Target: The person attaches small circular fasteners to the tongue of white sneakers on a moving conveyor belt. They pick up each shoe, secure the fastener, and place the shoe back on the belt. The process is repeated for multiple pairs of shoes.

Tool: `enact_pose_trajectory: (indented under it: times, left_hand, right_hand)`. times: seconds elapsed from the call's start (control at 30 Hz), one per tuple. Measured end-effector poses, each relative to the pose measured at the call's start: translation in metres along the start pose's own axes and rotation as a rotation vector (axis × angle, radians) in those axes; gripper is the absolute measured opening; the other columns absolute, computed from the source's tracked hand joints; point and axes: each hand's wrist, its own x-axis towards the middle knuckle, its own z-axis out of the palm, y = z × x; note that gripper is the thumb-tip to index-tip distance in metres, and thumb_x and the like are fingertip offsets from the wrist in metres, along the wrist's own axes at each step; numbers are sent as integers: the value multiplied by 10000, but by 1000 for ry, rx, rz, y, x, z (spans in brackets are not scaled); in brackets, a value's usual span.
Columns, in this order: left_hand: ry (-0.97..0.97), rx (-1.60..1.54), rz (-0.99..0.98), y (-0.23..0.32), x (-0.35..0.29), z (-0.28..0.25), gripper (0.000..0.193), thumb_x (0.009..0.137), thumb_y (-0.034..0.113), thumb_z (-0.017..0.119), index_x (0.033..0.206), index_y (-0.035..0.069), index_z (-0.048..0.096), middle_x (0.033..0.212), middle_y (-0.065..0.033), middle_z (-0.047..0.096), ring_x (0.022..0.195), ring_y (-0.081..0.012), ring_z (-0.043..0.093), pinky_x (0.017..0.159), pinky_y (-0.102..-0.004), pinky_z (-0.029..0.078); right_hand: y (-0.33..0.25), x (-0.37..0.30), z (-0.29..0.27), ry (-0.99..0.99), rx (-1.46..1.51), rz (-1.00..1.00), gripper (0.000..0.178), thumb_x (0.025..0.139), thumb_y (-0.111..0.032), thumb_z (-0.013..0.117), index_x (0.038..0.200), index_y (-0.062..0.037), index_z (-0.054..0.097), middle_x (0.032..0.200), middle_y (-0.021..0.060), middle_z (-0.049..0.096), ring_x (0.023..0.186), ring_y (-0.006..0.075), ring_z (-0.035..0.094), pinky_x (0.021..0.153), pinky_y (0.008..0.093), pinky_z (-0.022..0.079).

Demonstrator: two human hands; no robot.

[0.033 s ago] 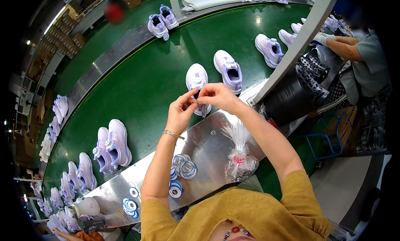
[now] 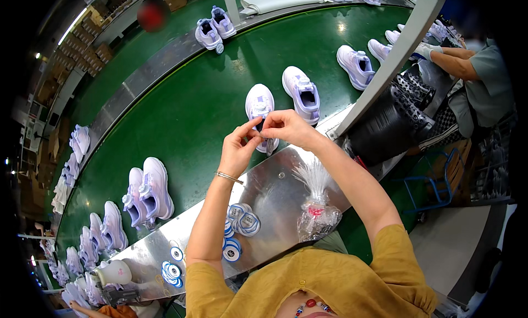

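Observation:
Both hands meet above the opening of a white and lavender sneaker [image 2: 258, 101] on the green conveyor. My left hand [image 2: 237, 148] is pinched, thumb against fingers, and a bracelet circles its wrist. Fingertips of my right hand [image 2: 289, 128] press together right beside it; whatever lies between them is too small to make out. Under the fingers, a small greyish round tag [image 2: 269, 146] hangs at the heel of the sneaker. Its matching sneaker [image 2: 301, 95] stands just to the right. My hands partly cover the first sneaker's opening.
On the metal ledge [image 2: 275, 208] lie round blue-and-white tags [image 2: 245, 222] and a bundle of clear plastic strands [image 2: 313, 189]. More sneakers [image 2: 157, 189] line the belt at left. A white post [image 2: 390, 59] rises at right, near black textured material [image 2: 385, 120] and a co-worker's arm [image 2: 456, 65].

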Motion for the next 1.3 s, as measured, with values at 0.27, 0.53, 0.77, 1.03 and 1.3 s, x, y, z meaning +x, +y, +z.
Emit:
enact_pose_trajectory:
  times: [0.27, 0.53, 0.77, 1.03, 1.3]
  left_hand:
    - [-19, -84, 10, -3, 2, 0, 463, 839, -33, 631, 1295, 10, 561, 855, -32, 670, 808, -100, 612, 810, -261, 491]
    - [4, -240, -111, -11, 5, 3, 459, 831, -28, 652, 1279, -10, 552, 890, -64, 682, 807, -119, 626, 808, -276, 506]
    - [79, 626, 299, -4, 1, 8, 549, 757, 156, 745, 1267, 64, 563, 969, -100, 653, 959, -265, 574, 890, -394, 440]
    - [196, 1071, 429, -28, 8, 19, 483, 757, 54, 607, 1237, 89, 579, 720, -83, 609, 730, -249, 594, 850, -385, 434]
    - [81, 1126, -17, -25, -41, -62, 887, 681, 269, 734, 1470, 232, 330, 752, -112, 653, 791, -309, 629, 840, -425, 393]
  right_hand:
    - [-6, -2, -3, -32, 14, 65, 80, 784, -56, 713, 795, -17, 645, 742, 17, 636, 681, 77, 548, 625, 227, 416]
    - [-4, 0, -8, -83, 8, 175, 120, 782, -105, 742, 782, -28, 649, 713, 20, 628, 652, 83, 541, 604, 240, 417]
    - [-19, -31, -37, 513, -1296, -352, 181, 820, -165, 678, 940, -48, 610, 906, 135, 589, 759, 299, 597, 714, 410, 501]
    - [40, -12, -27, 344, -1209, 21, 201, 784, -191, 648, 904, -30, 635, 918, 277, 579, 850, 423, 606, 773, 477, 510]
    - [47, 18, 76, -157, -809, -195, 550, 734, -171, 668, 1254, -52, 537, 1048, 263, 593, 1008, 414, 589, 896, 428, 485]
